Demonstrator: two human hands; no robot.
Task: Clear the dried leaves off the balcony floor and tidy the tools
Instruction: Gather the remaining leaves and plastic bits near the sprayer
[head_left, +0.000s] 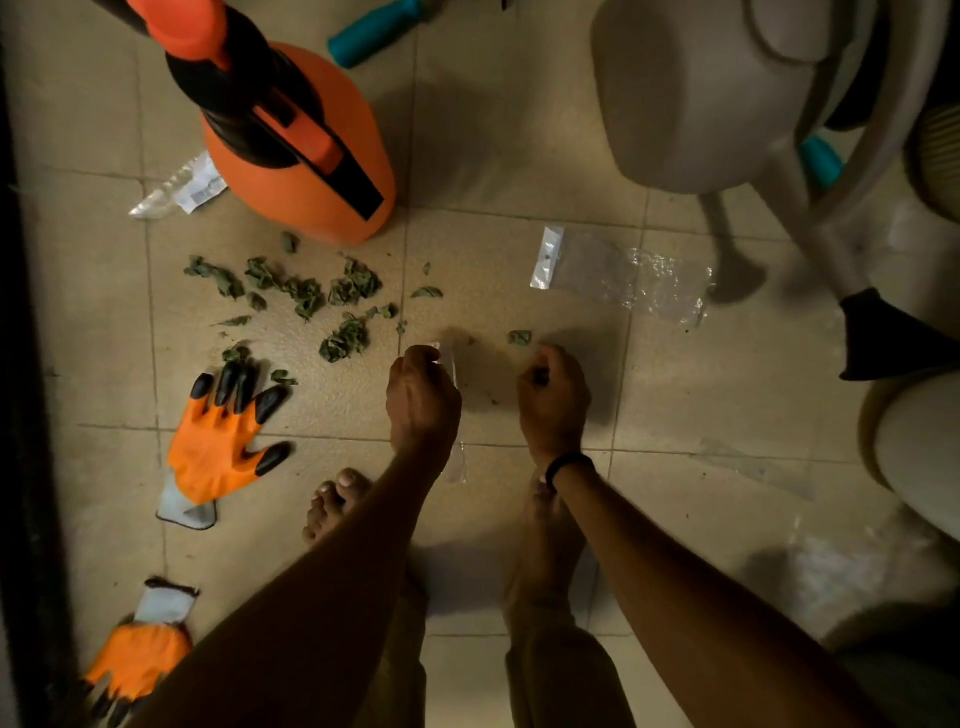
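Note:
Several dried green leaves (306, 296) lie scattered on the tiled balcony floor, left of centre. My left hand (423, 400) grips the edge of a clear plastic bag (454, 366) held above the floor. My right hand (553, 400) is curled, pinching something small and dark; I cannot tell what it is. One stray leaf (519, 338) lies just beyond my right hand. An orange clawed garden glove (223, 441) lies to the left, and a second glove (137, 660) near the bottom left.
An orange pressure sprayer (306, 150) stands behind the leaves. Another clear bag (623, 275) lies to the right, a wrapper (182, 189) to the left. A teal handle (374, 31) lies at the top. A white chair (727, 93) and pots crowd the right. My bare feet (332, 504) stand below.

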